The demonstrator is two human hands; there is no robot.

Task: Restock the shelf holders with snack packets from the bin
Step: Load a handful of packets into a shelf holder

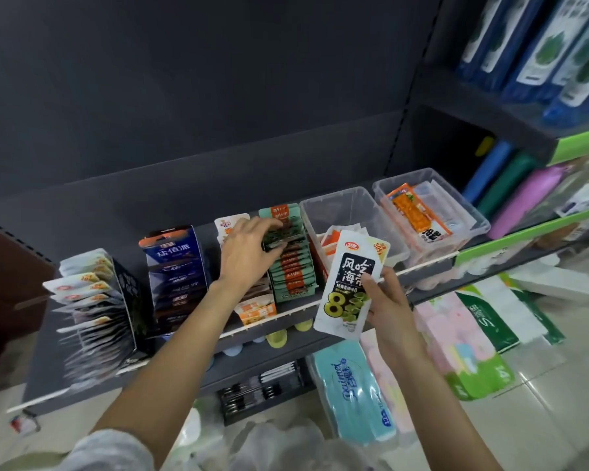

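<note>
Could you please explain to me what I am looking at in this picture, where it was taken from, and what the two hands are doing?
There is no machine here: a person wears a wide-angle camera on the head, so the single picture looks forward and down along their own arms at a dark grey shop shelf.

On the shelf stand cardboard holders of snack packets: a row of white and dark packets, a dark blue box and a stack of green-and-orange packets. To the right sit two clear plastic bins; the nearer bin holds a few packets, the farther bin an orange one.

The left hand reaches into the green-and-orange stack, fingers curled over its upper packets. The right hand pinches a white packet with black and green print in front of the shelf edge.
</note>
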